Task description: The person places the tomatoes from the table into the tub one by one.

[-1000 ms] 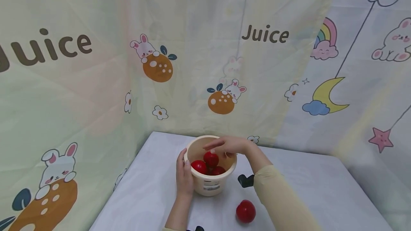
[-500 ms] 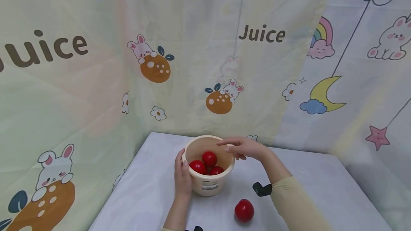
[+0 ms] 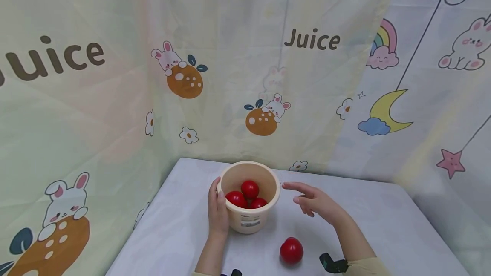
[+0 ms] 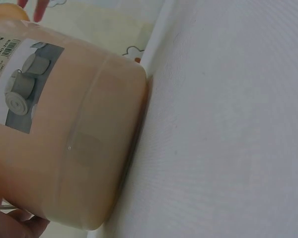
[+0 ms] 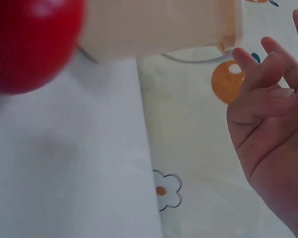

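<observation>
A cream plastic bucket (image 3: 250, 221) with a printed label stands on the white table in the head view. Inside it lie three shiny red round fruits (image 3: 250, 189). My left hand (image 3: 218, 214) holds the bucket's left side, its fingers at the rim and thumb toward the front; the left wrist view shows those fingers (image 4: 20, 223) against the wall. To the right of the rim, my right hand (image 3: 316, 201) is raised with nothing in it, index finger extended and the others loosely bent. Another red round fruit (image 3: 291, 250) sits on the table in front of the bucket, nearer the camera.
The white tabletop (image 3: 383, 220) stretches to the right and ends at a printed cloth wall (image 3: 222, 148) right behind the bucket. A second cloth wall (image 3: 115, 131) runs along the left side. A black wrist mount (image 3: 333, 264) sticks out from the right sleeve.
My right hand has drawn back from over the bucket's opening to the right and toward me. The fruits in the bucket show fully now. My left hand stays on the bucket.
</observation>
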Tool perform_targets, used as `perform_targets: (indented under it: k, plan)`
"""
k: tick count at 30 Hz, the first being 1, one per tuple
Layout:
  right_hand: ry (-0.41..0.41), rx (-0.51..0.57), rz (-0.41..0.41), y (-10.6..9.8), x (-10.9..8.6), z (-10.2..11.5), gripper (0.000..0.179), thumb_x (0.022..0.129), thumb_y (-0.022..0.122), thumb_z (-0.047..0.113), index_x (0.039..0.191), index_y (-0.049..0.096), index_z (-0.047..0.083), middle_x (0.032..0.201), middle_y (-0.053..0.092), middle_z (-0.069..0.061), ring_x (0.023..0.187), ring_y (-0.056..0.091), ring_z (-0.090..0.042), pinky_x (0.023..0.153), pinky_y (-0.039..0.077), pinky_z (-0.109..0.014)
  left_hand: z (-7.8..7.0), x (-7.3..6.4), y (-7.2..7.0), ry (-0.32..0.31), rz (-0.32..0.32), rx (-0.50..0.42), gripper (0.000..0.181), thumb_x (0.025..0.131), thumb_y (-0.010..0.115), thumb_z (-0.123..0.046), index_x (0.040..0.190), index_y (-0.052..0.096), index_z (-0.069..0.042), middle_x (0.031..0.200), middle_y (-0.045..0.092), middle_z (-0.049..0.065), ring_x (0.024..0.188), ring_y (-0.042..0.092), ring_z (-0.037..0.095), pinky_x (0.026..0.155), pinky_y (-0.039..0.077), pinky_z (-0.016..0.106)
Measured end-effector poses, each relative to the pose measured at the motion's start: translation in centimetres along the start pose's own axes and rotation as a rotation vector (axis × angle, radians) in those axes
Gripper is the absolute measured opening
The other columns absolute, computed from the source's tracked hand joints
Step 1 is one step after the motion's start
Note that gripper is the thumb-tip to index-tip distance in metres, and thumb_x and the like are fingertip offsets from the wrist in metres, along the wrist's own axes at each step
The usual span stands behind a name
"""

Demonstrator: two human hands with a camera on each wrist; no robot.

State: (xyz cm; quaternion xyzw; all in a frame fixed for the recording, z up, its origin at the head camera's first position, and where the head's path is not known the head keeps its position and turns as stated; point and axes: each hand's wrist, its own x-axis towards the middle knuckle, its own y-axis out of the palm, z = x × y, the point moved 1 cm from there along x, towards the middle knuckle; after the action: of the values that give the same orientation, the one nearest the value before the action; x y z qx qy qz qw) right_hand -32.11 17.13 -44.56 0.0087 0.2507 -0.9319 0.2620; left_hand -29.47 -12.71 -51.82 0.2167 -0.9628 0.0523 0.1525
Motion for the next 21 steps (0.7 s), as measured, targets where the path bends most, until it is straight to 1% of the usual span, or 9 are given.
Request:
perform_targets:
  k: [3,7,9,11,14,18,21]
  plan:
    - [0.072,0.009,0.011,1.1,-1.3,-1.5,0.049,0.084,0.059,0.044,0.131,0.044,0.041,0.13,0.048,0.0,0.061,0.055,-0.029,0.053,0.049,-0.029,0.0,0.0,0.0,-0.001,-0.007,0.001,0.048,0.092,0.039,-0.05,0.138,0.032,-0.038,0.139,0.038,-0.017,0.127,0.04,0.013,0.095,0.045,0.05]
    - [0.126,-0.003,0.06,2.8,-2.8,-3.3,0.054,0.082,0.061,0.043,0.133,0.044,0.039,0.125,0.049,-0.011,0.065,0.057,-0.031,0.051,0.047,-0.028,0.0,0.1,0.1,-0.016,-0.004,-0.004,0.047,0.092,0.042,-0.044,0.138,0.031,-0.038,0.138,0.038,-0.018,0.126,0.04,0.012,0.094,0.046,0.05]
    - [0.148,0.004,0.082,3.6,-3.4,-4.2,0.055,0.081,0.063,0.042,0.133,0.044,0.039,0.125,0.05,-0.012,0.064,0.057,-0.029,0.051,0.045,-0.026,0.1,0.1,0.1,-0.026,-0.003,-0.007,0.048,0.092,0.042,-0.042,0.138,0.031,-0.037,0.137,0.038,-0.02,0.126,0.04,0.01,0.094,0.046,0.05]
    - [0.168,0.031,0.098,4.4,-3.9,-5.2,0.056,0.081,0.064,0.04,0.133,0.044,0.038,0.123,0.051,-0.01,0.063,0.057,-0.025,0.052,0.045,-0.025,0.1,0.1,0.1,-0.031,-0.003,-0.011,0.048,0.092,0.043,-0.041,0.139,0.031,-0.035,0.136,0.038,-0.022,0.126,0.039,0.009,0.094,0.046,0.05]
    - [0.208,0.083,0.103,5.2,-4.2,-6.2,0.059,0.078,0.067,0.039,0.133,0.045,0.037,0.124,0.051,-0.008,0.072,0.057,-0.021,0.058,0.048,-0.026,0.2,0.2,0.1,-0.031,0.002,-0.017,0.048,0.093,0.042,-0.04,0.139,0.032,-0.034,0.136,0.038,-0.022,0.126,0.039,0.009,0.094,0.046,0.05]
    - [0.236,0.121,0.102,5.8,-4.1,-7.4,0.065,0.072,0.073,0.039,0.131,0.047,0.035,0.13,0.05,-0.005,0.089,0.056,-0.022,0.064,0.051,-0.03,0.1,0.2,0.1,-0.026,0.006,-0.017,0.046,0.093,0.042,-0.036,0.138,0.032,-0.035,0.138,0.038,-0.019,0.126,0.039,0.011,0.094,0.046,0.051]
    - [0.241,0.141,0.114,6.1,-3.9,-8.2,0.068,0.07,0.076,0.038,0.131,0.047,0.035,0.131,0.05,-0.003,0.094,0.055,-0.021,0.067,0.053,-0.032,0.0,0.1,0.1,-0.028,0.005,-0.012,0.046,0.093,0.043,-0.036,0.138,0.031,-0.036,0.138,0.038,-0.018,0.127,0.039,0.011,0.094,0.046,0.05]
